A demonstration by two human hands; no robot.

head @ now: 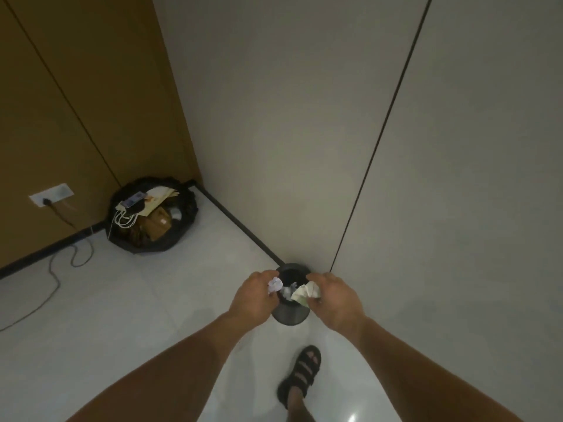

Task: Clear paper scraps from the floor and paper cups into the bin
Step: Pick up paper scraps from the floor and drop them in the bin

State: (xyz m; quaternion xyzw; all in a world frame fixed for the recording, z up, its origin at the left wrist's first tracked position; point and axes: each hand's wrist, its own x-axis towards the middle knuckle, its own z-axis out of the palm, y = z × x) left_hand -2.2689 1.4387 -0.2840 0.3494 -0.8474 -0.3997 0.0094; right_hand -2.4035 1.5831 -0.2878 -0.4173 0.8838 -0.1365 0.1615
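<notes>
The bin (291, 315), small, dark and round, stands on the white floor (122, 315) against the grey wall (289, 132), just below the middle of the view. Both hands hang over its mouth. The left hand (255, 295), at the bin's 9 o'clock, has its fingers curled round a crumpled white scrap (274, 284). The right hand (335, 296), at 3 o'clock, grips a larger cream wad (305, 292) of crumpled paper; whether it is a cup I cannot tell. Between the two, pale paper (288, 291) lies inside the bin.

At the bin's 6 o'clock a foot in a black sandal (301, 373) stands on the floor. Well away at 10 o'clock, in the corner, sits an open black bag (152, 247) full of rubbish. Left of it a wall socket (51, 194) feeds a cable (54, 269) that trails across the floor.
</notes>
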